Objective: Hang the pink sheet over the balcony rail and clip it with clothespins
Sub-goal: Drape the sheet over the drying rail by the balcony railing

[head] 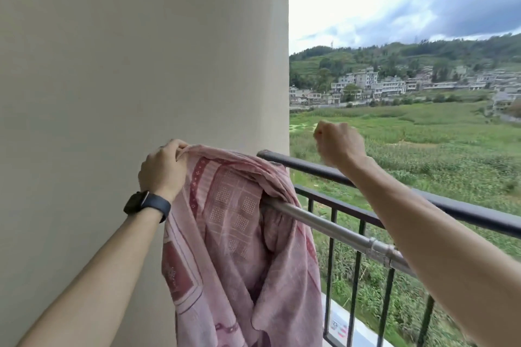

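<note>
The pink patterned sheet (239,234) hangs bunched over the left end of the silver bar (332,229) and reaches the dark balcony rail (394,189) behind it. My left hand (162,167), with a dark watch on its wrist, grips the sheet's top edge close to the wall. My right hand (339,144) is raised above the dark rail with its fingers curled into a fist. No cloth or clothespin shows in it. No clothespins are in view.
A plain beige wall (135,65) fills the left half, right beside the sheet. The railing's dark vertical bars (356,276) run down to a pale ledge. Beyond lie green fields, houses and hills.
</note>
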The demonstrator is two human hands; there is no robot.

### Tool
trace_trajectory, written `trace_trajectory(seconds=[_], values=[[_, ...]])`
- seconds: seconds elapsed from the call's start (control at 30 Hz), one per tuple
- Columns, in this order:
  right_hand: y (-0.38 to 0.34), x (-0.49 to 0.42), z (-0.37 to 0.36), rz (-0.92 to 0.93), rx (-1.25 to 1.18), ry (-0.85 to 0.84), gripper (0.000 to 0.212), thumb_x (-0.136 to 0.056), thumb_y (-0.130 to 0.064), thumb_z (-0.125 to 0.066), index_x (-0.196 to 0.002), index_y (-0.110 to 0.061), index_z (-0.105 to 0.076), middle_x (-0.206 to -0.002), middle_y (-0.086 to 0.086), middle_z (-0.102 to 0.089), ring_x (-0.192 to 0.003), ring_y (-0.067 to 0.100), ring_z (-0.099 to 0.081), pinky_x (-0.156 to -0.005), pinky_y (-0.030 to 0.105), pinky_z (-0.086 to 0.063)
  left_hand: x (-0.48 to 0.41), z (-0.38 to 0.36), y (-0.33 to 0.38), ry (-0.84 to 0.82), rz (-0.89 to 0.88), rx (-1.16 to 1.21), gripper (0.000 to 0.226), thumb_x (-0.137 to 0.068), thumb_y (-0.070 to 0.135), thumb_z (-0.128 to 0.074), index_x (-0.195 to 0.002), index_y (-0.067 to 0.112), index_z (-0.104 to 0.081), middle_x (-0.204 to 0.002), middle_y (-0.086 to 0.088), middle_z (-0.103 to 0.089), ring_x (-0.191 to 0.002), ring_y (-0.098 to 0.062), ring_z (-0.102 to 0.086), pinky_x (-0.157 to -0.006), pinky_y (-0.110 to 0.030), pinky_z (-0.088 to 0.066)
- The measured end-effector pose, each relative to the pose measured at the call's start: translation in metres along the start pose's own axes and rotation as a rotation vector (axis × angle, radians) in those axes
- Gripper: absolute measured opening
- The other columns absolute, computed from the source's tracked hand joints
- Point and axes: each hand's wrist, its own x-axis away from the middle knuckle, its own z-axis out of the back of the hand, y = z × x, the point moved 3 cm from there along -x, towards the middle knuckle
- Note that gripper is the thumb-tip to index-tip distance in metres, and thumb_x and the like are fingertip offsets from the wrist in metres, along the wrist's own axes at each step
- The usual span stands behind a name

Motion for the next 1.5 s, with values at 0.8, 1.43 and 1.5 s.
trace_trajectory(seconds=[0.8, 1.43, 1.5], values=[[-0.007, -0.012, -0.073, -0.141, -0.409, -0.241, 0.024, -0.107, -0.035, -0.037, -0.122, -0.023, -0.053, -0.097, 0.007, -0.066, -0.061, 0.013, -0.060, -0.050, 0.026, -0.047, -0.025, -0.055, 0.040, -0.483, -0.203, 0.369, 0.013, -0.080, 0.052, -0.075, -0.079, 0.041, -0.069, -0.065, 0.021, -0.067, -0.063, 0.008, -0.062, -0.058, -0.006, -0.040], [-0.011, -0.048, -0.113, -0.161, -0.515, -0.682, 0.041, -0.083, -0.045, -0.076, -0.103, -0.011, -0.065, -0.102, 0.009, -0.071, -0.094, 0.027, -0.066, -0.085, 0.039, -0.053, -0.045, -0.112, -0.001, -0.366, -0.015, 0.191, 0.048, -0.103, 0.050, -0.035, -0.081, 0.011, -0.055, -0.064, -0.001, -0.057, -0.065, -0.027, -0.054, -0.059, -0.036, -0.035], [-0.018, -0.047, -0.109, -0.119, -0.455, -0.507, 0.033, -0.089, -0.042, -0.070, -0.100, -0.012, -0.061, -0.101, 0.010, -0.069, -0.090, 0.026, -0.065, -0.081, 0.040, -0.055, -0.045, -0.111, 0.002, -0.349, 0.036, 0.265, 0.046, -0.105, 0.044, -0.035, -0.077, 0.010, -0.049, -0.063, -0.001, -0.053, -0.064, -0.025, -0.050, -0.059, -0.035, -0.030]])
